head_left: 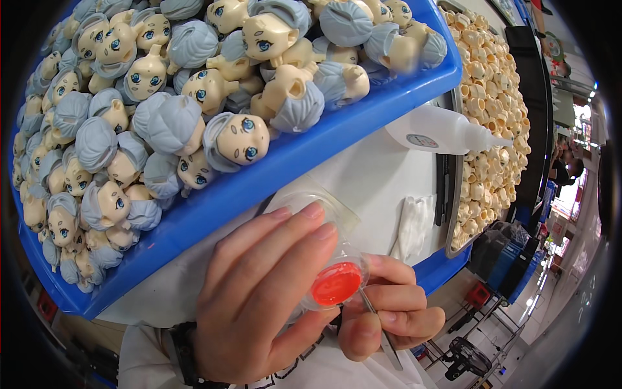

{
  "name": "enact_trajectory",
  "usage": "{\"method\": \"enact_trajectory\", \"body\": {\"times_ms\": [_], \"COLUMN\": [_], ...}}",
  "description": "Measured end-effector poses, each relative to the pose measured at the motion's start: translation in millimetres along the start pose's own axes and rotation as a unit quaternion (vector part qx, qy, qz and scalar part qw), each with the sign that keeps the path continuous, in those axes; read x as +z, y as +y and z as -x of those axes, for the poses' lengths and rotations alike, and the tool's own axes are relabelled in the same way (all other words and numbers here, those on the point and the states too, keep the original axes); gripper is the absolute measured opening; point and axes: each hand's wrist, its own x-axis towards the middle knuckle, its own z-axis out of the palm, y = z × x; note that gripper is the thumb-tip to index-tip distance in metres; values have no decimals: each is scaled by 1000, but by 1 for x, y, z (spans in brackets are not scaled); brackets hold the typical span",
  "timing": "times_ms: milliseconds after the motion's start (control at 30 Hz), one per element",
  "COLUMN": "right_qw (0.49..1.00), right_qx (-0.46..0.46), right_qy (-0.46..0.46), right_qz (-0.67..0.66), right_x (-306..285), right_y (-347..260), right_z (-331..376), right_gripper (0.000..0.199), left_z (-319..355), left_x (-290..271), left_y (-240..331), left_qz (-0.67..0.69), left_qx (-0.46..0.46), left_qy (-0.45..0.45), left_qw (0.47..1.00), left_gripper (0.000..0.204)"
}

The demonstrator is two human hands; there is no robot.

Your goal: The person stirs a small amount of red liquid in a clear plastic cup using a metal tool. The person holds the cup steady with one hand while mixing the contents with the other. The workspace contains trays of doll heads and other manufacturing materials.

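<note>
My left hand [256, 292] is closed around a small clear plastic cup [353, 249] with a glossy red-orange, paint-like layer [336, 284] showing in its round face. Pinched in the fingers of my right hand [395, 311] is a thin metal tool [389, 347]; its tip touches or comes very near the cup's rim, and its exact kind is unclear. Just beyond my left fingertips lies another clear plastic piece [324, 201], partly covered by the hand. A large blue bin [324, 148] full of doll heads [241, 139] with grey-blue hair and blue eyes stands beyond my hands.
A white squeeze bottle [440, 128] lies to the right of the bin. Near it are a crumpled white cloth [413, 227] and slim black tools [443, 188]. Further right, a metal tray [455, 236] holds many small beige parts [489, 129]. A fan [468, 358] stands beyond the table.
</note>
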Motion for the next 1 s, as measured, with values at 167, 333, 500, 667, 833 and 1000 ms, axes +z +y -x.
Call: {"method": "enact_trajectory", "body": {"times_ms": [167, 333, 500, 667, 833, 1000], "right_qw": [1000, 999, 1000, 999, 999, 999], "right_qx": [12, 25, 29, 42, 34, 39], "right_qy": [10, 4, -8, 3, -5, -14], "right_qz": [-7, -19, -1, 3, 9, 14], "right_x": [1, 1, -2, 1, 0, -1], "right_y": [-3, -4, -6, -7, -7, -7], "right_z": [1, 2, -1, -1, -3, -2], "right_gripper": [31, 31, 33, 33, 33, 31], "left_z": [-1, 2, 0, 1, 1, 2], "left_x": [0, 3, 4, 3, 4, 4], "left_y": [0, -5, -5, -5, -5, -7], "left_qz": [4, 24, 32, 28, 29, 26], "left_qx": [8, 16, 20, 17, 20, 18], "left_qy": [8, 29, 27, 25, 27, 30], "left_qw": [1000, 999, 999, 999, 999, 999], "left_gripper": [52, 51, 51, 52, 52, 51]}}
